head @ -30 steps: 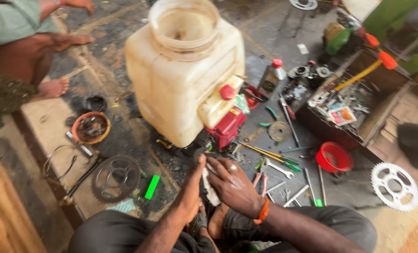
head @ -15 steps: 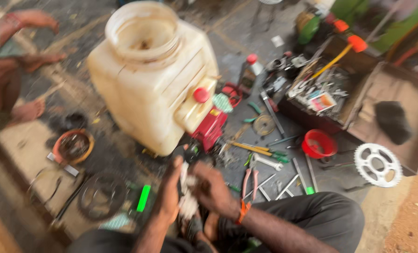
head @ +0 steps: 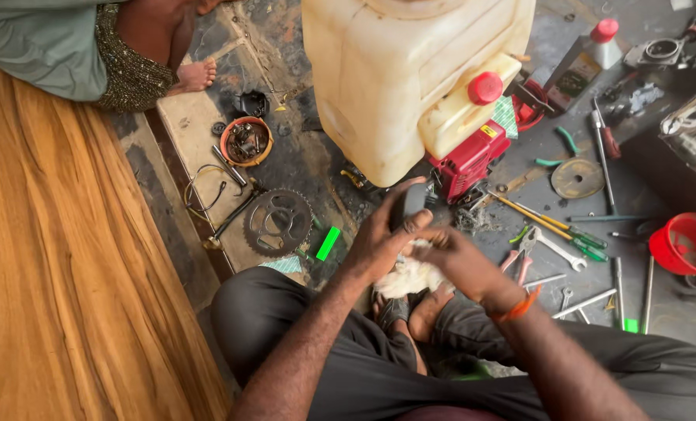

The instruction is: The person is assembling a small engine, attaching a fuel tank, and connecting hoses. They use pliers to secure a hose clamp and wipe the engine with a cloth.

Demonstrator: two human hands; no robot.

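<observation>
Nearest the camera, both hands meet over the person's lap; the left hand (head: 379, 242) has its grip closed around a small dark part (head: 412, 204), thumb pressed on its face; the right hand (head: 453, 261) is clenched on a wad of white rag (head: 407, 277) held just beneath that part, an orange wristband (head: 517, 306) at its wrist; just beyond the hands, on the oily floor, stand a red engine block (head: 470, 160) and the cream plastic tank (head: 406, 70) mounted above it; to the left lie a black sprocket (head: 278, 222) and a green marker (head: 328, 243); to the right, pliers (head: 521, 253), a spanner (head: 560, 251) and a red bowl (head: 687, 243); farther off, another person's bare foot (head: 194, 76).
</observation>
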